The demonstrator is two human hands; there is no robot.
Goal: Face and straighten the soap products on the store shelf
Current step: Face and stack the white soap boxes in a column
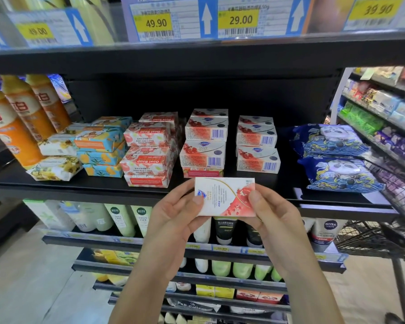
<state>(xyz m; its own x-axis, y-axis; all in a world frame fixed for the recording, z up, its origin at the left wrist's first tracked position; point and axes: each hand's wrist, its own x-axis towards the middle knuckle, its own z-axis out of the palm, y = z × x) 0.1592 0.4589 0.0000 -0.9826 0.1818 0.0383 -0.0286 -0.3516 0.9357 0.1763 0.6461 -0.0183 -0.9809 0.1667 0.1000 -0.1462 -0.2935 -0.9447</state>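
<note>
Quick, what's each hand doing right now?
Left hand: holding the left end of the white-and-red soap box.
Right hand: holding the same box's right end.

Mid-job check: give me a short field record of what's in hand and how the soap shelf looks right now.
held: soap box, white and red, in front of the shelf edge
left hand: grips the box's left end
right hand: grips the box's right end
matching stock: left stack and right stack, barcodes facing out
beside them: Goat Soap packs, print upside down; panda packs at right
</note>
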